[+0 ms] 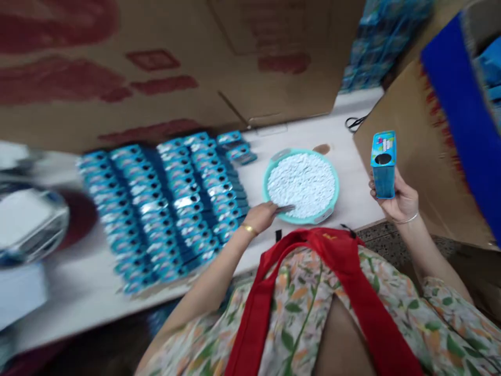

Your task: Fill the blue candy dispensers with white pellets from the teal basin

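My right hand [403,201] grips a small blue box [384,164], its printed top with a round dark hole facing me. It is held up over the right side of the table, near a large carton. My left hand [261,216] is closed on a thin grey scoop-like tool [285,208] at the near left rim of a turquoise basin [270,197]. The tool's far end reaches the small white pellets [303,180] that fill the basin. Its exact shape is blurred.
Rows of blue boxes [168,203] stand left of the basin. Behind is a big cardboard carton [188,62]. Scissors [354,123] lie at the back right, beside another open carton [426,141]. Stacked blue packs [379,47] stand farther back. A round machine-like object [35,219] is at left.
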Demonstrator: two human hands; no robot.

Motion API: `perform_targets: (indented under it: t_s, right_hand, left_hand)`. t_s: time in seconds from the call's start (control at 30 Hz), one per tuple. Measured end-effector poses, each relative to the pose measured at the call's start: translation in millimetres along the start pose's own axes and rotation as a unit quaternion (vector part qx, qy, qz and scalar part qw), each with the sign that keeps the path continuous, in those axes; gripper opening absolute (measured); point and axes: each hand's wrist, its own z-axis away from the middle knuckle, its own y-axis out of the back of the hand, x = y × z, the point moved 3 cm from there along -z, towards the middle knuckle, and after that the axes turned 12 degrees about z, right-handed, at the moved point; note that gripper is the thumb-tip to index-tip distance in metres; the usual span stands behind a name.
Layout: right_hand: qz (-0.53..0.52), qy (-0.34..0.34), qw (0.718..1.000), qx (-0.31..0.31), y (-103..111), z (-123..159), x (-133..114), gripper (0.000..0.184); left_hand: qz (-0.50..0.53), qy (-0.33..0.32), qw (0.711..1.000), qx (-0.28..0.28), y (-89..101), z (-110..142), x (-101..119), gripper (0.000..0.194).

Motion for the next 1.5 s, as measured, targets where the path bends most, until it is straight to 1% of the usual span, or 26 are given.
perform_targets:
  t_s: [0.03,0.1,0.13,0.2,0.27,0.33,0.4,0.47,0.53,0.6,0.67,0.73,0.8,0.87,0.97,1.07,1.17,1.3,1.4,1.5]
  right_hand:
    - [-0.043,-0.043,0.998,-0.007,-8.0,-2.9,31.2,0.051]
    - [-0.126,-0.103,0.987,0.004,-20.4,-7.1,86.5,0.040]
    - [-0.159,-0.124,0.979,0.014,-24.6,-8.6,109.6,0.035]
    - [-0.196,-0.151,0.968,0.036,-28.2,-11.0,146.0,0.028]
    - [-0.206,-0.167,0.962,0.058,-25.8,-12.8,171.6,0.026]
    - [-0.206,-0.181,0.958,0.081,-19.7,-14.0,190.3,0.029]
    - [-0.203,-0.192,0.955,0.103,-12.4,-15.2,204.4,0.036]
    - [-0.192,-0.198,0.954,0.119,-5.9,-16.9,214.8,0.041]
    - [-0.169,-0.194,0.959,0.122,-1.9,-19.0,221.0,0.043]
    - [-0.145,-0.183,0.965,0.117,-0.9,-21.1,223.1,0.045]
    - [-0.131,-0.167,0.971,0.107,-3.5,-23.1,221.5,0.047]
    - [-0.122,-0.155,0.976,0.095,-9.3,-25.4,217.4,0.050]
    - [-0.106,-0.147,0.981,0.074,-18.2,-28.4,211.7,0.052]
    - [-0.090,-0.147,0.984,0.050,-29.0,-31.8,205.6,0.054]
    - [-0.071,-0.152,0.986,0.013,-45.0,-36.9,197.5,0.057]
    - [-0.054,-0.159,0.985,-0.022,-56.6,-41.1,192.4,0.062]
    - [-0.054,-0.158,0.985,-0.045,-62.9,-44.7,189.9,0.068]
    - [-0.052,-0.153,0.985,-0.053,-67.4,-49.0,187.8,0.070]
    - [-0.040,-0.156,0.985,-0.058,-71.2,-51.6,185.8,0.073]
    - [-0.044,-0.164,0.984,-0.050,-73.9,-53.7,183.9,0.073]
  left_hand:
    - [-0.016,0.025,0.999,-0.013,-5.7,-2.9,5.0,0.023]
    - [-0.016,0.052,0.998,-0.023,-19.4,-16.9,18.1,0.025]
    - [-0.010,0.057,0.998,-0.025,-26.7,-26.3,25.3,0.026]
    - [0.010,0.052,0.998,-0.025,-40.9,-46.4,39.5,0.029]
    - [0.026,0.042,0.998,-0.025,-52.6,-64.7,50.3,0.034]
    - [0.046,0.029,0.998,-0.018,-60.4,-78.8,56.5,0.036]
    - [0.083,0.015,0.996,-0.005,-62.9,-87.8,58.3,0.036]
    - [0.125,-0.001,0.992,0.009,-59.7,-91.5,56.1,0.036]
    - [0.149,-0.021,0.988,0.015,-50.7,-89.7,50.7,0.037]
    - [0.154,-0.052,0.987,0.020,-36.0,-82.6,44.1,0.037]
    - [0.149,-0.097,0.984,0.030,-16.3,-70.4,39.4,0.034]
    - [0.139,-0.148,0.978,0.045,6.6,-54.5,39.7,0.034]
    - [0.124,-0.192,0.972,0.061,29.8,-37.8,46.6,0.035]
    - [0.102,-0.220,0.968,0.063,49.8,-23.8,58.9,0.037]
    - [0.061,-0.236,0.969,0.036,70.1,-12.0,81.1,0.034]
    - [0.014,-0.233,0.972,0.006,82.6,-8.2,99.6,0.031]
    - [-0.038,-0.221,0.974,-0.006,93.7,-4.8,112.7,0.028]
    - [-0.077,-0.196,0.978,0.007,104.7,1.6,125.1,0.024]
    - [-0.073,-0.183,0.980,0.028,106.8,5.4,135.8,0.026]
    - [-0.061,-0.183,0.980,0.050,108.3,9.9,147.4,0.029]
